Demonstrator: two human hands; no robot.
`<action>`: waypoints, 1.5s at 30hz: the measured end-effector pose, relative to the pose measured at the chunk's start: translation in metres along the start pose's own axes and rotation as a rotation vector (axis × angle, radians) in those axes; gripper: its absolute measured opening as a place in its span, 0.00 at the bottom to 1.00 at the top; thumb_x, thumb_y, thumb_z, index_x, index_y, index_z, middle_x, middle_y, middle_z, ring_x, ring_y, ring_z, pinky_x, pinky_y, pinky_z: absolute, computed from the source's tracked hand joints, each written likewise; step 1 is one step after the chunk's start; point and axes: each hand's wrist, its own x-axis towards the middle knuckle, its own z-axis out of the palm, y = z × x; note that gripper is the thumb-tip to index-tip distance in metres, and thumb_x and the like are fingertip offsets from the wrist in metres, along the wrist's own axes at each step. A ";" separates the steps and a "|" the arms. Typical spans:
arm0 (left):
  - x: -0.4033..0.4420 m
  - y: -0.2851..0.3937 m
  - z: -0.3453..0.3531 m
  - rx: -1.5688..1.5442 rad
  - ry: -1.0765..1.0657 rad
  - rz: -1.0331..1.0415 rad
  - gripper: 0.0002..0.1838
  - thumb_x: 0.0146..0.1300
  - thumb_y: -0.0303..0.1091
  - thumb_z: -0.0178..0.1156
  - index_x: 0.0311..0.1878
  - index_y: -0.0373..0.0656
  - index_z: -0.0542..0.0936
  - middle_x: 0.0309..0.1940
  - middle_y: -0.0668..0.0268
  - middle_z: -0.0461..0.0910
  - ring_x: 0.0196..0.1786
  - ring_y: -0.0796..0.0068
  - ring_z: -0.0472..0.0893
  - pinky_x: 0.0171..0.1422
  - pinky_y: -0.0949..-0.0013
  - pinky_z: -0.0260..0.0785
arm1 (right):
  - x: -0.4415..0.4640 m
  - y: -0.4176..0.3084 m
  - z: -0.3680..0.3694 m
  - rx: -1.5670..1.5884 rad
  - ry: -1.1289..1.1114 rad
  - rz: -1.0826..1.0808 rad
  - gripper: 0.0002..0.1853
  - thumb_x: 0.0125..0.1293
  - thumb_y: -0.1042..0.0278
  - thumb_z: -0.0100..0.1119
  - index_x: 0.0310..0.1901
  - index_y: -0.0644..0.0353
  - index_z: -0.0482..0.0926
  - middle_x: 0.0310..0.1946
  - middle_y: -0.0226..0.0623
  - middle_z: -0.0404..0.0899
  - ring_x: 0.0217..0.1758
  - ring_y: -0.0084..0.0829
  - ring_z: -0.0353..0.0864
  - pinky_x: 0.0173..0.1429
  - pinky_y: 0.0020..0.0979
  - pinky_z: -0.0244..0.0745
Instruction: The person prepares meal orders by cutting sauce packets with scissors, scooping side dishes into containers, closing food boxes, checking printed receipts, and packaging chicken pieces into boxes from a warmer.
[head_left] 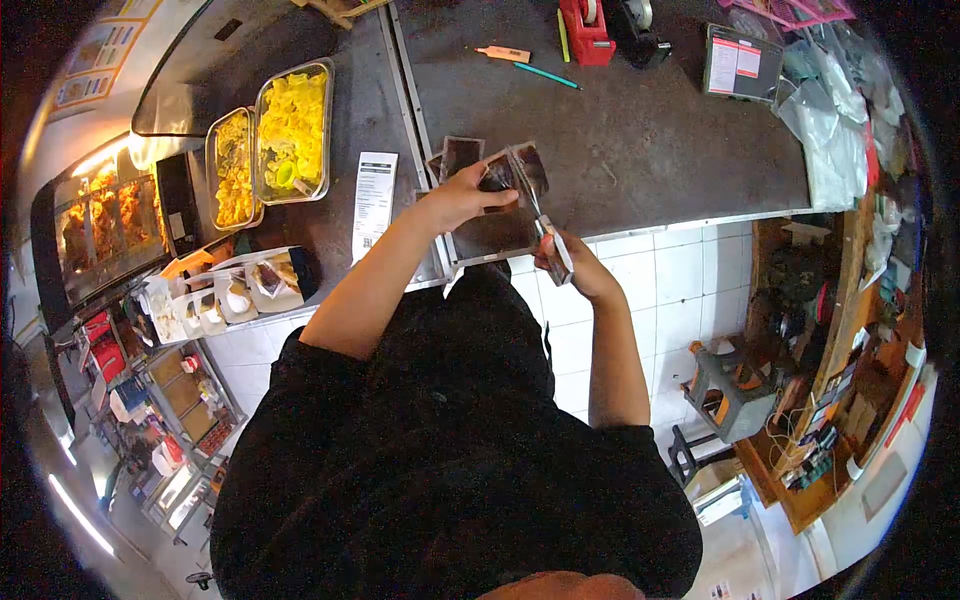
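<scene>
Ahead and a little to the left of the right grip (577, 265), the dark, clear-edged sachets (499, 172) are held up over the bench (640, 165), and the metal blades of what look like scissors (548, 235) reach across to their right-hand part. The scissors' long axis runs from the right grip away from the body, leaning slightly left, so it meets the sachets from the near side; whether the blades straddle the film or only lie over it cannot be told. Nearest to the sachets is the left grip (460, 200), which pinches them from their left, its thumb laid out toward the blades and the other fingers mostly tucked out of sight beneath. The right grip is closed about the scissors' handles, though how far the handles are parted is too small to tell. From the left grip the forearm slants back down to the left, palm side hidden; from the right grip the other forearm drops almost straight toward the body, with the wrist bent inward. Just beyond the left grip, another dark packet (462, 154) lies apart from the fingers; a printed slip (374, 205) lies to that grip's left, with a clear tub of yellow food (292, 135) farther off beyond the slip.
</scene>
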 end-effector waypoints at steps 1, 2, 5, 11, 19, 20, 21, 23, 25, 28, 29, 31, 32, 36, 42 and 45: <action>-0.003 0.002 0.002 0.056 0.018 -0.044 0.39 0.65 0.28 0.71 0.77 0.50 0.64 0.62 0.64 0.79 0.64 0.67 0.79 0.67 0.59 0.76 | 0.002 -0.002 0.002 0.027 0.005 -0.024 0.27 0.67 0.39 0.67 0.50 0.59 0.80 0.37 0.25 0.78 0.39 0.18 0.75 0.45 0.23 0.72; -0.005 0.004 0.004 0.058 0.020 -0.041 0.39 0.65 0.28 0.71 0.77 0.50 0.64 0.62 0.64 0.79 0.64 0.67 0.79 0.67 0.59 0.76 | 0.006 -0.002 0.002 0.026 0.003 -0.026 0.27 0.67 0.39 0.67 0.50 0.59 0.80 0.37 0.25 0.78 0.39 0.18 0.75 0.45 0.23 0.72; -0.011 0.008 0.005 -0.003 0.032 -0.061 0.39 0.64 0.28 0.72 0.76 0.50 0.65 0.60 0.65 0.80 0.60 0.69 0.81 0.66 0.62 0.75 | 0.019 -0.002 0.002 -0.017 -0.054 -0.018 0.26 0.67 0.41 0.67 0.50 0.58 0.82 0.35 0.24 0.78 0.37 0.18 0.74 0.41 0.22 0.69; -0.010 -0.010 0.000 0.399 0.141 -0.030 0.27 0.63 0.36 0.74 0.64 0.45 0.78 0.49 0.64 0.85 0.49 0.76 0.83 0.56 0.68 0.74 | 0.065 -0.043 -0.008 -0.192 0.124 -0.081 0.25 0.67 0.43 0.68 0.48 0.60 0.84 0.32 0.31 0.84 0.34 0.26 0.79 0.42 0.30 0.72; -0.026 -0.051 -0.050 0.812 0.560 0.120 0.23 0.67 0.48 0.67 0.56 0.40 0.79 0.44 0.51 0.86 0.47 0.52 0.86 0.51 0.55 0.76 | 0.165 -0.094 -0.049 -1.328 0.989 -0.408 0.24 0.66 0.50 0.66 0.53 0.63 0.79 0.50 0.51 0.81 0.53 0.51 0.81 0.57 0.52 0.76; -0.031 -0.049 -0.056 0.805 0.570 0.122 0.23 0.67 0.48 0.67 0.56 0.40 0.79 0.44 0.51 0.86 0.47 0.52 0.86 0.51 0.55 0.76 | 0.170 -0.096 -0.053 -1.333 0.980 -0.416 0.24 0.66 0.50 0.66 0.53 0.63 0.79 0.50 0.51 0.81 0.53 0.51 0.81 0.57 0.52 0.76; -0.038 -0.043 -0.057 0.814 0.642 0.145 0.23 0.66 0.47 0.68 0.55 0.40 0.79 0.43 0.51 0.86 0.46 0.52 0.87 0.49 0.55 0.77 | 0.176 -0.099 -0.056 -1.382 0.994 -0.521 0.23 0.67 0.51 0.65 0.52 0.63 0.78 0.51 0.50 0.79 0.56 0.51 0.79 0.58 0.52 0.75; -0.048 -0.032 -0.057 0.656 0.740 0.160 0.22 0.66 0.43 0.69 0.55 0.38 0.79 0.39 0.52 0.87 0.41 0.55 0.88 0.44 0.56 0.78 | 0.189 -0.102 -0.059 -1.430 1.015 -0.639 0.20 0.67 0.56 0.64 0.52 0.61 0.77 0.54 0.46 0.75 0.60 0.51 0.75 0.58 0.52 0.73; -0.053 -0.015 -0.054 0.571 0.746 0.175 0.21 0.66 0.42 0.69 0.55 0.37 0.79 0.38 0.53 0.87 0.41 0.56 0.88 0.44 0.57 0.78 | 0.183 -0.105 -0.051 -1.454 1.051 -0.814 0.21 0.67 0.55 0.64 0.53 0.61 0.77 0.55 0.47 0.75 0.60 0.51 0.74 0.59 0.51 0.73; -0.031 -0.023 -0.080 0.678 0.813 0.226 0.19 0.66 0.40 0.69 0.53 0.37 0.81 0.42 0.53 0.86 0.43 0.56 0.87 0.47 0.56 0.79 | 0.148 -0.092 -0.014 -1.298 0.975 -0.524 0.24 0.65 0.56 0.67 0.58 0.59 0.76 0.60 0.48 0.75 0.64 0.54 0.73 0.63 0.51 0.72; -0.018 -0.033 -0.088 0.798 0.816 0.389 0.19 0.64 0.40 0.70 0.52 0.39 0.82 0.47 0.54 0.84 0.49 0.55 0.85 0.53 0.55 0.77 | 0.135 -0.081 0.004 -1.292 0.917 -0.394 0.25 0.64 0.56 0.68 0.59 0.58 0.75 0.61 0.49 0.74 0.65 0.55 0.72 0.64 0.52 0.72; -0.011 -0.030 -0.085 1.219 0.892 0.514 0.21 0.56 0.40 0.75 0.52 0.45 0.83 0.61 0.57 0.76 0.64 0.54 0.74 0.67 0.51 0.67 | 0.117 -0.051 0.027 -1.284 0.843 -0.275 0.27 0.63 0.57 0.70 0.60 0.58 0.75 0.61 0.50 0.76 0.65 0.55 0.73 0.65 0.52 0.72; -0.014 -0.023 -0.079 1.209 0.898 0.516 0.21 0.56 0.40 0.75 0.52 0.45 0.83 0.61 0.57 0.76 0.64 0.54 0.74 0.67 0.51 0.67 | 0.116 -0.036 0.029 -1.283 0.830 -0.287 0.27 0.62 0.57 0.71 0.60 0.58 0.75 0.60 0.50 0.77 0.64 0.55 0.74 0.65 0.51 0.72; -0.008 -0.005 -0.058 1.434 0.847 0.334 0.34 0.52 0.42 0.76 0.62 0.52 0.75 0.60 0.61 0.77 0.65 0.56 0.72 0.65 0.49 0.66 | 0.137 -0.010 0.008 -0.981 0.676 -0.263 0.27 0.64 0.56 0.72 0.60 0.60 0.75 0.56 0.49 0.80 0.60 0.48 0.78 0.64 0.46 0.73; 0.012 -0.030 -0.086 1.070 0.579 0.289 0.28 0.50 0.38 0.77 0.55 0.44 0.79 0.45 0.57 0.86 0.54 0.49 0.83 0.58 0.52 0.75 | 0.163 -0.013 0.042 -0.469 0.329 -0.250 0.24 0.70 0.59 0.69 0.63 0.59 0.76 0.55 0.35 0.81 0.56 0.27 0.78 0.59 0.33 0.74; -0.021 0.013 -0.074 0.835 0.407 0.423 0.28 0.49 0.38 0.78 0.54 0.41 0.80 0.42 0.57 0.85 0.49 0.56 0.85 0.55 0.59 0.76 | 0.153 -0.054 0.066 -0.195 0.098 -0.151 0.26 0.69 0.58 0.70 0.65 0.57 0.75 0.61 0.36 0.77 0.64 0.32 0.75 0.70 0.36 0.66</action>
